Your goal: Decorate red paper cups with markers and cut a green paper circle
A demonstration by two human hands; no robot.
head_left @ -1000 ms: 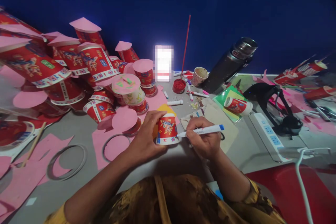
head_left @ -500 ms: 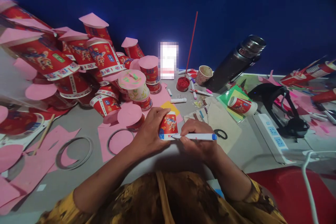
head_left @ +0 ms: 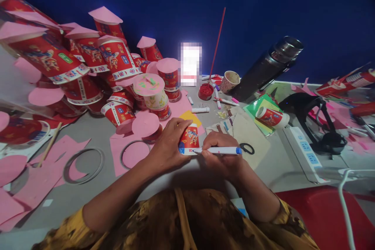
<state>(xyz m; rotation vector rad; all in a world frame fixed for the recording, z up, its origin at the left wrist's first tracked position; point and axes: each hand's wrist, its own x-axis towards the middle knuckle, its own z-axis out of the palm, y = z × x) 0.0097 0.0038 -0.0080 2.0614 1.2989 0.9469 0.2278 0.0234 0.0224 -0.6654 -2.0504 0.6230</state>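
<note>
My left hand [head_left: 169,140] is wrapped round a red paper cup [head_left: 190,137] with a printed figure, its white band toward me. Blue and pink marks show on that band. My right hand [head_left: 221,152] grips a white marker [head_left: 218,150] with a blue end, lying nearly level. The marker's tip meets the white band, or is very close to it. Under and behind the cup lies a piece of yellow paper [head_left: 190,117]. A capped white marker [head_left: 200,110] rests on the table beyond my hands.
Stacked red cups with pink paper cones [head_left: 117,60] fill the left. Pink paper scraps and a grey tape ring [head_left: 83,166] lie nearer. A black thermos [head_left: 263,70], a white power strip [head_left: 306,152] and a black head strap [head_left: 315,125] stand right. A lit, pixelated screen [head_left: 191,64] is ahead.
The whole view has shifted slightly. My hands keep the same hold on cup and marker, and the tip sits at nearly the same place on the white band, with a pink mark beside it.
</note>
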